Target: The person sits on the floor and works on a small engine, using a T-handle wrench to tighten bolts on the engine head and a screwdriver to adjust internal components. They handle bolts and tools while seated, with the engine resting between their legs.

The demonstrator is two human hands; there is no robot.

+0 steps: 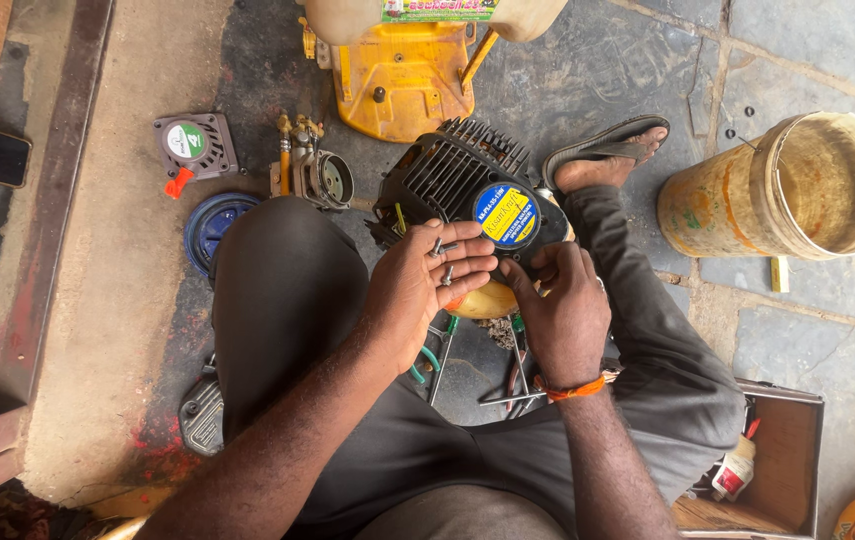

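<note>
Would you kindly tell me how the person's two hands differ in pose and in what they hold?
The left hand lies palm up with fingers spread, a few small screws resting on them; the right hand is turned back-up, its fingers curled down against the black engine housing. The right wrist wears an orange band; the left wrist is bare. Both hover over the person's lap, close together.

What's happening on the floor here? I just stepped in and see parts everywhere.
A person sits on the stone floor with a small black engine between their legs. The left hand lies palm up with a few screws on its fingers; the right hand rests against the engine's base. Pliers lie underneath.
</note>
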